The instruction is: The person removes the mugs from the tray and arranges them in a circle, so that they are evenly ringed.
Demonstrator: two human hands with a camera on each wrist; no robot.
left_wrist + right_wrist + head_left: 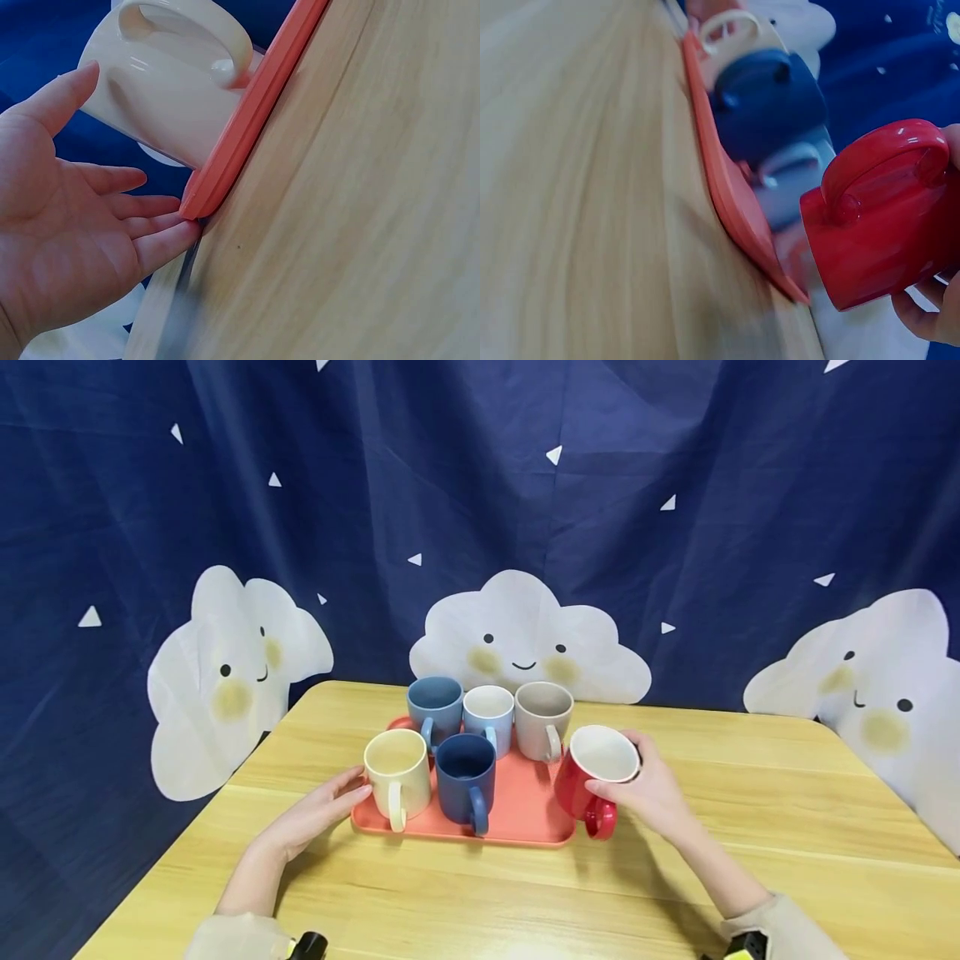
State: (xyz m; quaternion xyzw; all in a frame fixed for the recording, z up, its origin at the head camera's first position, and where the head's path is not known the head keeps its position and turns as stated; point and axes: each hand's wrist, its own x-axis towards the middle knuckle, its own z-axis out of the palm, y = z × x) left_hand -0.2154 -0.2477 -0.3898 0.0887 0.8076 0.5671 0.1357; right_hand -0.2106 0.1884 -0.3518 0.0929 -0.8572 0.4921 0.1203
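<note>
At the tray's front left, left hand (pixel 311 814): fingers spread, gripping nothing, fingertips touching or just beside the corner; a stray push could slide the load.
Right hand (pixel 651 789): thumb and fingers grip the red mug (pixel 573 787), seemingly raised over the tray's right edge; its slick glaze might slip, or an overhanging base tip.
Tray (pixel 528 802): smooth coral, round-cornered; its low lip could catch a base.
Cream mug (pixel 414 785), navy mug (pixel 453 797): upright, softly sheened, handles forward.
Grey mug (pixel 534 735), pale blue mug (pixel 499 737), mid-blue mug (pixel 444 717): crowded behind; a knock might chip rims.
Curtain (pixel 480 485): creased navy cloth.
</note>
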